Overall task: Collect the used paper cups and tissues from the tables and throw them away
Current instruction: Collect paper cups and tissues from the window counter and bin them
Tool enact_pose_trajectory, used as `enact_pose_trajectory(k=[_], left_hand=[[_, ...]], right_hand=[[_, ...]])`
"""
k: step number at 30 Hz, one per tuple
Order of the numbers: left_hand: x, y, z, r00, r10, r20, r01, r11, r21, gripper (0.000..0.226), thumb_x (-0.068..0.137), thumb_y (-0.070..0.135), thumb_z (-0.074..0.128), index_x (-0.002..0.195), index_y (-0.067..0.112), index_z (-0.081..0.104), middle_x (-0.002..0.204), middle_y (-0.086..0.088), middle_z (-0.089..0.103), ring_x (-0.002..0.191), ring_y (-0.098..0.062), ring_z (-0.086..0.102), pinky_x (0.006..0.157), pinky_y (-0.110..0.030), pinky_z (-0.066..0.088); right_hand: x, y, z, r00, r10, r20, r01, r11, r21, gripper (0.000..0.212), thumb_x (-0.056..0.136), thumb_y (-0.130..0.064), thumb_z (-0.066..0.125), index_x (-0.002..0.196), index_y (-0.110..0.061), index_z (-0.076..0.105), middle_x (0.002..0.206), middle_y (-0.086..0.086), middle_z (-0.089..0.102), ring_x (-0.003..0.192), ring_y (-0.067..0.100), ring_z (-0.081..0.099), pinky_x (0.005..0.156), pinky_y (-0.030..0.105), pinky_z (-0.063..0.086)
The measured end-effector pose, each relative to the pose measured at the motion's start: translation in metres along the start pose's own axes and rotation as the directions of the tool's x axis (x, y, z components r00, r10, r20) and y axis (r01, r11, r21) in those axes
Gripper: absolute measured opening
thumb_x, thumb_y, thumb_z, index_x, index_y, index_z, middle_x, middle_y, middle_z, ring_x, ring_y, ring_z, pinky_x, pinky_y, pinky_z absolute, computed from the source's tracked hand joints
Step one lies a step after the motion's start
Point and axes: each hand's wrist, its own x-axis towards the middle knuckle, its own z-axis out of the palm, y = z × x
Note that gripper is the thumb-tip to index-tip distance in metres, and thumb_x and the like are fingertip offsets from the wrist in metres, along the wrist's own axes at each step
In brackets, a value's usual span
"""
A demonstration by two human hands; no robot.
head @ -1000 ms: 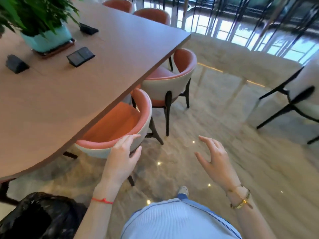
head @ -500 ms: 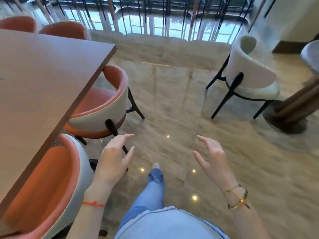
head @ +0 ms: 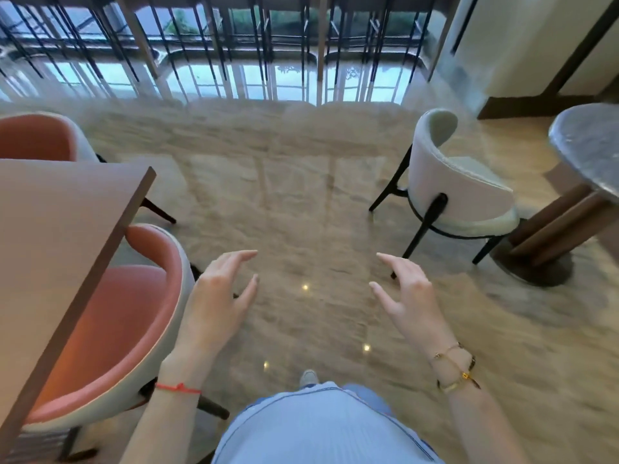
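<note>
My left hand [head: 217, 296] and my right hand [head: 407, 296] are raised in front of me over the marble floor, both with fingers spread and nothing in them. No paper cup or tissue shows anywhere in the head view. The corner of the long wooden table [head: 60, 229] lies at the left, its visible top bare. A round grey marble-topped table [head: 589, 145] stands at the right edge, only partly in view.
Two pink-and-white chairs [head: 110, 323] sit tucked at the wooden table. A white chair [head: 452, 192] stands beside the round table's thick wooden pedestal [head: 549, 236]. Dark railings and windows [head: 234, 45] close off the far side. Glossy floor [head: 301, 212] stretches between the tables.
The view has swung right, away from the long table: the plant and black bin bag have left the frame, and the white chair and round table have come in. Both hands stay open.
</note>
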Motion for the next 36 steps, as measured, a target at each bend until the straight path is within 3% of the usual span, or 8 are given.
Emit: enact_pose_trajectory(k=[9, 18, 26, 36], left_hand=[[0.198, -0.023, 0.042, 0.993, 0.067, 0.1, -0.068, 0.998, 0.01, 0.036, 0.085, 0.012, 0.069, 0.121, 0.013, 0.063, 0.115, 0.001, 0.064, 0.107, -0.017, 0.061, 0.095, -0.034, 0.048], [0.419, -0.034, 0.088, 0.999, 0.021, 0.031, -0.021, 1.0, -0.007, 0.035, 0.085, 0.013, 0.068, 0.12, 0.014, 0.063, 0.114, 0.003, 0.064, 0.108, -0.015, 0.06, 0.097, -0.03, 0.045], [0.601, -0.045, 0.104, 1.0, -0.018, -0.02, 0.018, 1.0, -0.005, 0.035, 0.084, 0.01, 0.069, 0.118, 0.012, 0.064, 0.112, 0.0, 0.065, 0.105, -0.016, 0.061, 0.094, -0.019, 0.04], [0.815, -0.106, 0.135, 0.998, -0.059, -0.015, 0.059, 0.998, -0.016, 0.038, 0.084, 0.011, 0.069, 0.122, 0.013, 0.062, 0.115, 0.001, 0.064, 0.11, -0.018, 0.06, 0.098, -0.034, 0.045]], right_hand=[[0.177, 0.032, 0.016, 0.996, 0.07, -0.053, -0.07, 0.998, 0.003, 0.046, 0.087, -0.027, 0.065, 0.13, -0.019, 0.052, 0.126, -0.004, 0.056, 0.123, 0.008, 0.043, 0.102, 0.015, 0.026], [0.423, 0.062, 0.015, 1.0, -0.005, 0.003, 0.005, 1.0, 0.004, 0.046, 0.087, -0.024, 0.065, 0.13, -0.014, 0.053, 0.126, 0.0, 0.057, 0.124, 0.013, 0.046, 0.108, 0.023, 0.031], [0.625, 0.069, 0.009, 0.997, -0.068, 0.026, 0.069, 0.998, -0.01, 0.046, 0.087, -0.023, 0.066, 0.13, -0.013, 0.053, 0.125, 0.0, 0.058, 0.122, 0.012, 0.047, 0.106, 0.02, 0.031], [0.846, 0.09, 0.06, 0.997, -0.054, 0.061, 0.054, 0.999, -0.006, 0.046, 0.086, -0.026, 0.066, 0.13, -0.016, 0.053, 0.126, -0.001, 0.058, 0.122, 0.014, 0.048, 0.107, 0.03, 0.037]])
